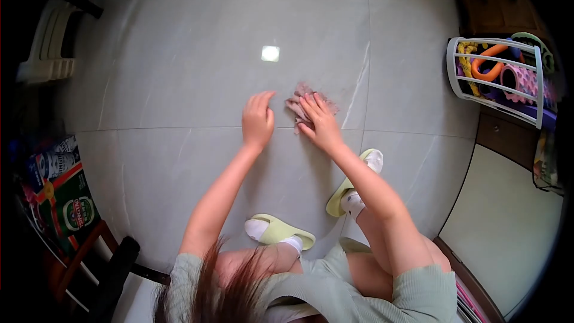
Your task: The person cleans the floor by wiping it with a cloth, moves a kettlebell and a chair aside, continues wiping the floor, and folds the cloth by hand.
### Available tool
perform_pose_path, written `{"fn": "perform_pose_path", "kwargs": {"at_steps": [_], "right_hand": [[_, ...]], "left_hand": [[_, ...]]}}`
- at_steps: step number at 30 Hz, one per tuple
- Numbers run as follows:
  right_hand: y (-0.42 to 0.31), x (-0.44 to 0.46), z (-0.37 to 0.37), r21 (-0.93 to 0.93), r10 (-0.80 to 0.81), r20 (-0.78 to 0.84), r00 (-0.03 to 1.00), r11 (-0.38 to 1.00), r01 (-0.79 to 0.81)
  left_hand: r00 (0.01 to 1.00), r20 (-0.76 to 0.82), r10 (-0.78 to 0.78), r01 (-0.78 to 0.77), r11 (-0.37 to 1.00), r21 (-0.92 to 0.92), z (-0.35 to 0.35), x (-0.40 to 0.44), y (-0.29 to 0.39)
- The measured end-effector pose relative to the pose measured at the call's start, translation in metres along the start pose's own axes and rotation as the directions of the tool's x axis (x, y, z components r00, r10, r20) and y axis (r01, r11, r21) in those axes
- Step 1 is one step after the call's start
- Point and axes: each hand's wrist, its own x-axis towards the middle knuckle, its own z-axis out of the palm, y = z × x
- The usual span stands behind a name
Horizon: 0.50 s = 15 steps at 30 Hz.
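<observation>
On the grey tiled floor [209,96] lies a crumpled pinkish-brown cloth [297,103]. My right hand [323,125] rests flat on top of it, fingers spread and pressing on its right part. The palm side and whatever is beneath it are hidden. My left hand [258,122] is to the left of the cloth, apart from it, over the floor. Its fingers reach forward, slightly bent, with the thumb at the right side, and nothing shows in it.
My feet wear pale green slippers [288,234] near the hands. At the right stands a grey-white basket [452,69] with colourful exercise items by brown drawers [499,128]. To the left are beer boxes [75,209], a wooden chair [78,257] and stacked plastic stools [48,69].
</observation>
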Motion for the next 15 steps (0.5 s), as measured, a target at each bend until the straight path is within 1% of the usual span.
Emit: {"fn": "perform_pose_path", "kwargs": {"at_steps": [1,3,6,9,12,14,15], "right_hand": [[-0.002,-0.002,0.001,0.015,-0.012,0.021,1.000,1.000,0.011],[-0.003,-0.005,0.001,0.042,-0.042,0.064,0.997,0.998,0.039],[-0.003,-0.007,0.001,-0.001,-0.151,0.004,0.988,0.988,0.151],[0.001,-0.012,-0.003,-0.047,-0.111,0.149,0.983,0.992,0.119],[0.010,-0.022,-0.008,0.019,-0.109,0.105,0.989,0.994,0.107],[0.013,-0.023,-0.014,0.081,0.078,0.179,0.981,0.992,-0.094],[0.014,-0.021,-0.019,0.104,0.168,0.220,0.961,0.975,-0.194]], "left_hand": [[0.999,-0.031,-0.007,0.008,1.000,0.018,-0.003,0.002,-0.003],[0.998,-0.045,-0.032,0.033,0.999,0.023,-0.008,0.007,-0.007],[0.997,-0.059,-0.043,0.046,0.998,0.048,-0.012,0.009,-0.008],[0.997,-0.064,-0.039,0.042,0.997,0.057,-0.015,0.005,-0.009],[0.997,-0.060,-0.043,0.047,0.997,0.059,-0.019,0.000,-0.011],[0.997,-0.051,-0.059,0.061,0.997,0.047,-0.020,-0.002,-0.011],[0.996,-0.045,-0.074,0.076,0.997,0.035,-0.021,-0.004,-0.011]]}}
